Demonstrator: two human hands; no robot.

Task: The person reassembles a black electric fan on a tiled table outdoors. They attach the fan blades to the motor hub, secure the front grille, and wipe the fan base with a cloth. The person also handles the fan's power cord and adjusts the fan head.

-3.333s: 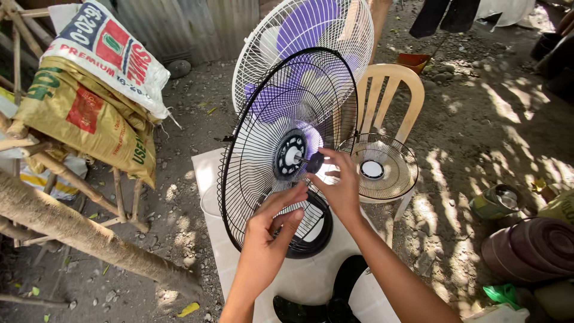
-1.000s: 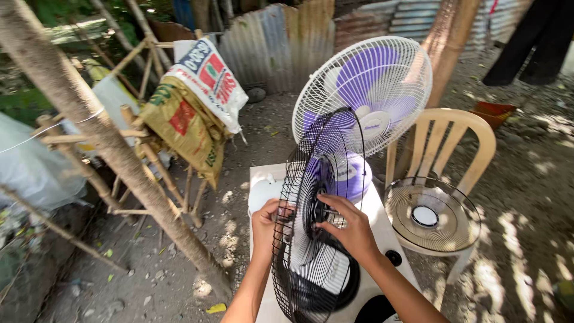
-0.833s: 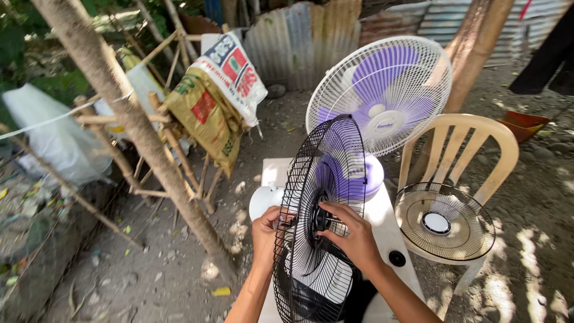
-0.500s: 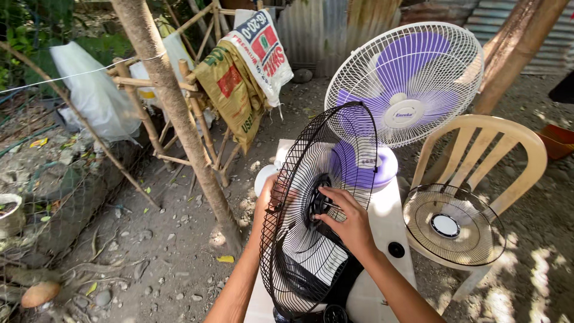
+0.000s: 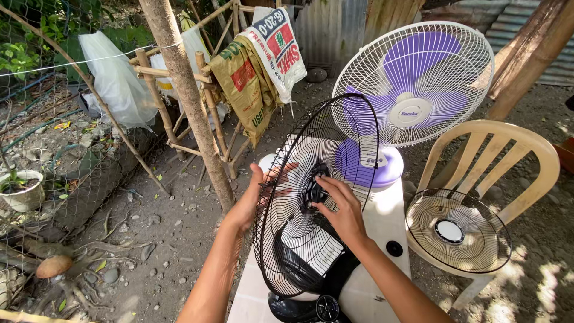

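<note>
A black wire fan guard (image 5: 302,149) stands upright on a black fan body (image 5: 311,281) over a white table (image 5: 388,215). My left hand (image 5: 257,197) grips the guard's left rim from behind. My right hand (image 5: 338,206) rests its fingers on the black hub (image 5: 314,191) at the guard's centre. Behind it stands a white and purple desk fan (image 5: 412,90) with its grille on.
A cream plastic chair (image 5: 508,161) at the right holds another round fan grille (image 5: 457,230). A wooden post (image 5: 185,90), a bamboo rack with sacks (image 5: 257,66) and a white plastic bag (image 5: 116,81) stand to the left. Wire mesh fencing (image 5: 54,155) and a pot (image 5: 21,191) line the far left.
My head has turned left, showing more fence and ground. The guard has swung more edge-on, and my left hand has shifted to its rim while the right stays at the hub.
</note>
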